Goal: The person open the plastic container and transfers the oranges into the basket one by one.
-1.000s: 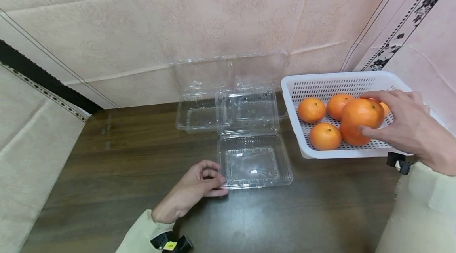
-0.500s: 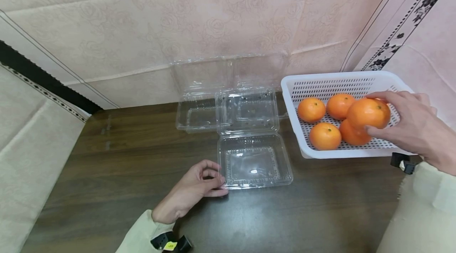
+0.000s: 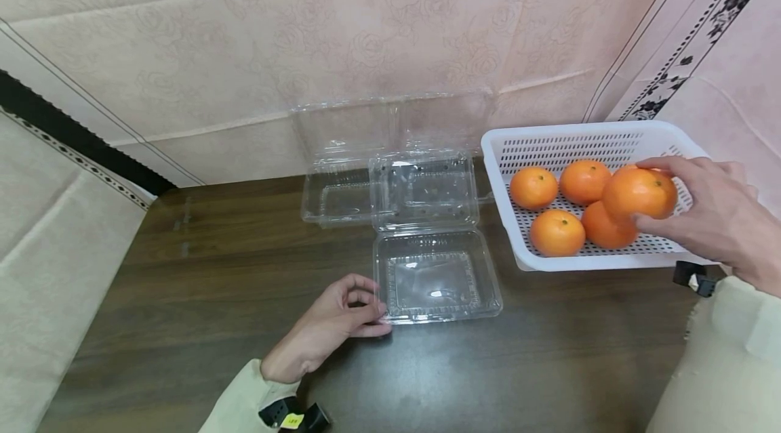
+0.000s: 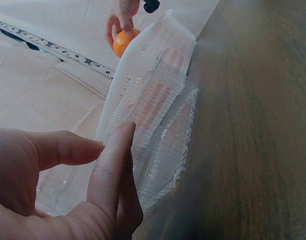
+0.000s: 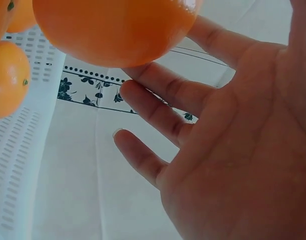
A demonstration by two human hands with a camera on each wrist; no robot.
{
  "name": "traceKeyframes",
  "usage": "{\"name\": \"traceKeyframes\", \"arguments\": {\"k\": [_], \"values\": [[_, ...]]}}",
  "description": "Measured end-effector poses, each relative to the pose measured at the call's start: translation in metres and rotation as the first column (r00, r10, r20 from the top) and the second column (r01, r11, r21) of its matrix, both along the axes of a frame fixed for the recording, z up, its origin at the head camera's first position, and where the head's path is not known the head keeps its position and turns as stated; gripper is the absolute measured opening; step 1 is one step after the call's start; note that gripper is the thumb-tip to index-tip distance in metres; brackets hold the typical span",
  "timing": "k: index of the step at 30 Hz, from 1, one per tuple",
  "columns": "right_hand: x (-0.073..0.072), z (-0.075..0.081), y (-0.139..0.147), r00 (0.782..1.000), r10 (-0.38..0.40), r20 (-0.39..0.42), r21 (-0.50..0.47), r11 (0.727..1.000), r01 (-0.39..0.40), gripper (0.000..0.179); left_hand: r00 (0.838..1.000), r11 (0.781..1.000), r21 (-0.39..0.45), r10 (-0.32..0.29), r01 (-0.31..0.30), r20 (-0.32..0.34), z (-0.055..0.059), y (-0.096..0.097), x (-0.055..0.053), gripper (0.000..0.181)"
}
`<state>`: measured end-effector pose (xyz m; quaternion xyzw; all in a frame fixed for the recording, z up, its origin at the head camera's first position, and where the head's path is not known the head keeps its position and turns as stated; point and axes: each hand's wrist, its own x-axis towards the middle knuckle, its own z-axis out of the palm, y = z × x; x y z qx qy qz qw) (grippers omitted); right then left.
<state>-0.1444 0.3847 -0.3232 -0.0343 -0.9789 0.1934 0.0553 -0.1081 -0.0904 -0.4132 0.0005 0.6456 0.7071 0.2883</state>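
Note:
My right hand (image 3: 723,216) grips an orange (image 3: 639,193) between thumb and fingers, above the right part of a white slotted basket (image 3: 518,262). In the right wrist view this orange (image 5: 117,30) fills the top, with the lower fingers stretched out beneath it. Several more oranges (image 3: 556,233) lie in the basket, one partly hidden behind the held one. My left hand (image 3: 332,324) pinches the near left edge of a clear plastic clamshell box (image 3: 436,277), which lies unfolded on the table. Thumb and index finger meet on its rim (image 4: 103,145) in the left wrist view.
More clear plastic boxes (image 3: 338,196) stand behind the front one, lids raised against the pale cloth (image 3: 366,26). The basket stands close to their right side. Dark wood tabletop (image 3: 213,311) extends to the left and in front.
My right hand has shifted a little to the right with the orange, uncovering more of the oranges below. The left hand and the clamshell box have stayed in place.

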Motion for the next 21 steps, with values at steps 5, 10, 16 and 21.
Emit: {"name": "traceKeyframes", "arguments": {"k": [5,10,16,21], "values": [[0.001,-0.002,0.006,1.000,-0.019,0.004,0.007,1.000,0.019,0.076,1.000,1.000,0.002,-0.001,0.001,-0.002,0.000,0.000,0.000,0.046],[0.002,-0.004,0.013,1.000,-0.025,0.000,0.023,0.999,0.025,0.077,1.000,1.000,0.002,-0.002,0.002,-0.002,0.000,0.000,0.001,0.046],[0.004,-0.005,0.017,0.999,-0.037,0.006,0.025,0.999,0.037,0.076,1.000,1.000,0.004,-0.005,0.005,0.001,0.000,0.001,0.001,0.045],[0.004,-0.006,0.021,0.999,-0.046,0.013,0.018,0.999,0.046,0.076,1.000,1.000,-0.001,-0.010,0.010,0.002,0.000,0.001,0.001,0.045]]}}
